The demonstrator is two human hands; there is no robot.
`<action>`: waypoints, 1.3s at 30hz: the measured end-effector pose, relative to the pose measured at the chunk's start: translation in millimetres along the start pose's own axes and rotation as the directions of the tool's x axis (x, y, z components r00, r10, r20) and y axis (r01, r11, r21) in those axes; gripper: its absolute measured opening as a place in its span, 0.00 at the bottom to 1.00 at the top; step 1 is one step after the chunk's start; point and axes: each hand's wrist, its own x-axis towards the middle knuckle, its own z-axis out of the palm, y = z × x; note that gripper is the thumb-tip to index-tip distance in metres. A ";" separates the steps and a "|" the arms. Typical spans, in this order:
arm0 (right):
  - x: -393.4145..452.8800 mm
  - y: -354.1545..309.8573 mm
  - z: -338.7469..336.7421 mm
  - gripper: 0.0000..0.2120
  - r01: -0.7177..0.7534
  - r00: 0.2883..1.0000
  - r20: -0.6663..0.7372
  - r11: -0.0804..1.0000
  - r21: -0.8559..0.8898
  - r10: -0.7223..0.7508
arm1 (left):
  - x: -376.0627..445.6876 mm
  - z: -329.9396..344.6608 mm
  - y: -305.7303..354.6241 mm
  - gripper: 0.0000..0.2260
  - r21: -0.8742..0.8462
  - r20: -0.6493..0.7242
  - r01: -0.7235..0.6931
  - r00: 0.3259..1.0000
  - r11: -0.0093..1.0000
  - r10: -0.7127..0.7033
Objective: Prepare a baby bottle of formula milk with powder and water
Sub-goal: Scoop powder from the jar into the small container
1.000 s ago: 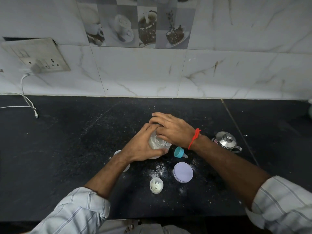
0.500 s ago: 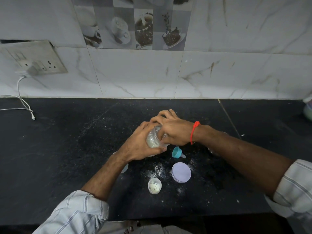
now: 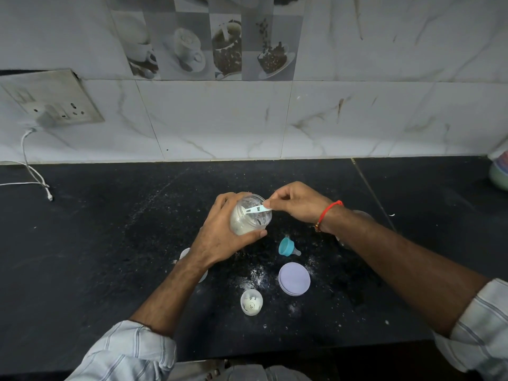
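We see a clear jar of white powder (image 3: 248, 215) tilted above the black counter (image 3: 96, 257), our left hand (image 3: 220, 237) wrapped around it. Our right hand (image 3: 297, 203) pinches a pale blue scoop (image 3: 257, 209) reaching into the jar's mouth. Nearby lie a teal nipple ring (image 3: 287, 246), a lilac lid (image 3: 294, 279) and a clear cap (image 3: 251, 302).

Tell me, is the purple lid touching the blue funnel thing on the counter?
Apart. The head view shows bare black counter between the purple lid and the blue funnel, which lies just behind it.
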 end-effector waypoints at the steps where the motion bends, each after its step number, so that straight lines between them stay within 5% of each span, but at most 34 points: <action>1: -0.7 -0.1 -1.4 0.09 0.013 1.000 -0.003 1.000 -0.008 -0.013 | -0.1 0.4 0.3 0.38 -0.004 -0.001 0.002 1.000 1.000 -0.002; 10: -2.9 6.2 -20.6 0.08 -0.090 0.996 0.004 0.992 0.091 0.090 | -1.8 7.5 1.4 0.34 -0.043 -0.030 0.058 0.998 0.997 -0.060; 18: -16.9 34.3 -16.9 0.07 -0.191 0.978 0.002 0.898 0.397 0.207 | -21.3 54.5 -18.4 0.36 -0.123 -0.106 0.286 0.948 0.950 -0.299; 27: -19.6 62.1 18.2 0.07 -0.200 0.969 -0.056 0.895 0.399 0.241 | -43.8 70.5 -34.2 0.37 -0.188 -0.151 0.359 0.909 0.914 -0.388; 31: -10.8 58.8 32.3 0.07 -0.057 0.986 -0.145 0.979 0.196 0.087 | -47.1 67.1 -29.0 0.33 -0.193 -0.187 0.310 0.920 0.931 -0.345; 34: -2.5 44.1 34.0 0.07 0.185 0.970 -0.109 0.955 -0.231 -0.215 | -44.5 59.9 -19.3 0.29 -0.131 -0.187 0.244 0.946 0.961 -0.266; 37: 2.1 36.0 30.5 0.09 0.408 0.899 0.135 0.683 -0.607 -0.417 | -39.6 52.9 -9.9 0.31 -0.059 -0.135 0.235 0.961 0.970 -0.241; 39: 4.6 37.0 27.0 0.06 0.602 0.723 0.283 0.372 -0.707 -0.631 | -36.0 46.3 -1.5 0.34 0.020 -0.077 0.207 0.976 0.978 -0.205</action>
